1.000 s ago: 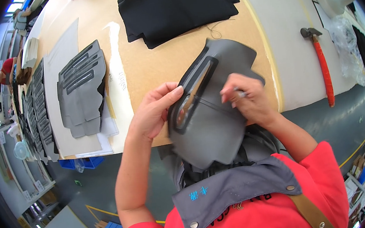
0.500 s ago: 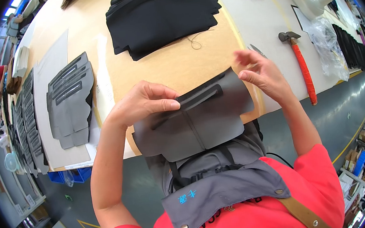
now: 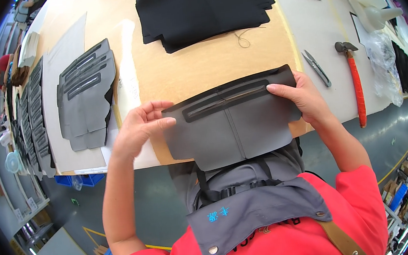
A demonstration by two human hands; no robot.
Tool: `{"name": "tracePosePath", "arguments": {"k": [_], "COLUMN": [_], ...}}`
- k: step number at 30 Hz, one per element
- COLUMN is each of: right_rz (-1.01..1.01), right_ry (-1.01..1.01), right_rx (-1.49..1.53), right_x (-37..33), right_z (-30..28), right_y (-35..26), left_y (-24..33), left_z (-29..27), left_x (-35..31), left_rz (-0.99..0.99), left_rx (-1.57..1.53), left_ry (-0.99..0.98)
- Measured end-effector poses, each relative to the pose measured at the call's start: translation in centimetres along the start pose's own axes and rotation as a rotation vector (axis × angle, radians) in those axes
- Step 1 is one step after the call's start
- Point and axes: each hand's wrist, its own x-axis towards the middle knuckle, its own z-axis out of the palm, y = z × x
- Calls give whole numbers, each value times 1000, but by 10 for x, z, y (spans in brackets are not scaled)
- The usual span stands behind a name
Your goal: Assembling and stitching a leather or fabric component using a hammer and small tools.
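Note:
A grey leather-like panel (image 3: 262, 124) with notched lower corners and a long dark-framed slot near its top edge is held up in front of me, over the table's near edge. My right hand (image 3: 309, 98) grips its upper right corner, thumb on the front and the fingers mostly hidden behind. Beside the upper left corner is my left hand (image 3: 140, 128), thumb and fingers apart around the edge, not pinching it. A stack of black cut pieces (image 3: 202, 12) lies beyond the panel, with a loose loop of thread (image 3: 243, 40) by its edge.
Similar grey panels (image 3: 88, 97) lie stacked at the left, with more rows farther left. Right of my hands are thread snips (image 3: 317, 69) and a hammer with a red handle (image 3: 356, 85). Behind these are crumpled clear plastic (image 3: 383, 63) and a white squeeze bottle (image 3: 380, 16).
My right hand, open before, has closed on the panel's upper right corner. My left hand has loosened from the top edge and shifted to the left corner. The panel has turned flatter toward me.

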Motion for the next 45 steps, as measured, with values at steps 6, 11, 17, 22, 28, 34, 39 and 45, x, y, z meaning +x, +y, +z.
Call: {"name": "tracePosePath", "arguments": {"k": [6,11,17,22,28,34,39,45], "right_rz": [-30,-12,111,169,129,2,-42,11], "right_ry": [19,23,16,-199,-298,-514,-634,-410], "right_rx": [-31,-51,93,444,648,968,979,452], "right_x": [-2,-1,-11,-40,-69,-83,-69,-45], "right_z": [1,-2,-6,5,11,22,18,5], "right_y": [0,-1,-11,-22,-34,-29,-23,-21], "left_y": [-20,-22,-28,-53,-42,-29,-24,-29], "left_z": [42,53,53,49,73,79,69,50], "left_x": [-17,-17,-25,-46,-72,-81,-68,-54], "left_rz": [-45,-96,11,180,242,327,384,232], "left_rx": [-449,-483,-645,-923,-1251,-1205,-1250,-1085], "left_ry": [92,150,40,-177,-275,-434,-662,-500]}}
